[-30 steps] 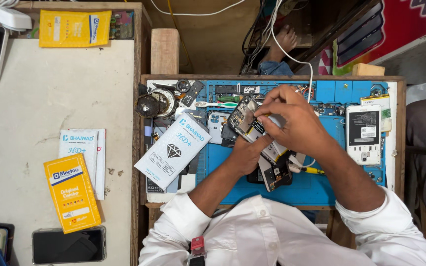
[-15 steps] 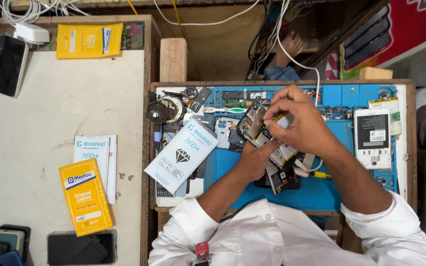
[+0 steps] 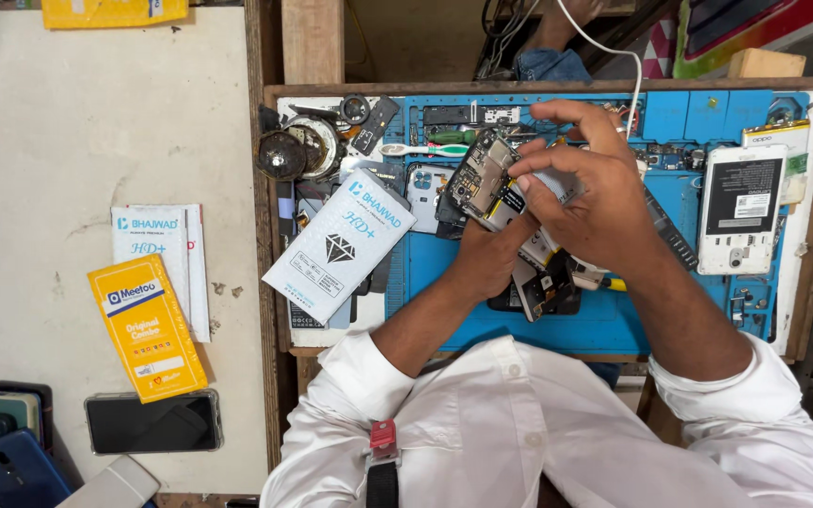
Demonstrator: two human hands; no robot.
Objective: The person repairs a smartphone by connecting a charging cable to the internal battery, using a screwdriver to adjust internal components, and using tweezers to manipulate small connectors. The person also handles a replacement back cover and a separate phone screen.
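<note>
Both hands' grip closed on opened phone (image 3: pixel 486 179), left hand (image 3: pixel 491 259), right hand (image 3: pixel 585 188), above blue tray (image 3: pixel 613 325)

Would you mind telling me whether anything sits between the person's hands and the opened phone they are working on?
Nothing visible does. The left hand supports the opened phone from below and the right hand rests on its upper side, both in direct contact above the blue mat.

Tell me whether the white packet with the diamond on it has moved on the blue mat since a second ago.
No. The white packet lies at the blue mat's left edge as before, tilted alike; only the camera shifted.
</note>
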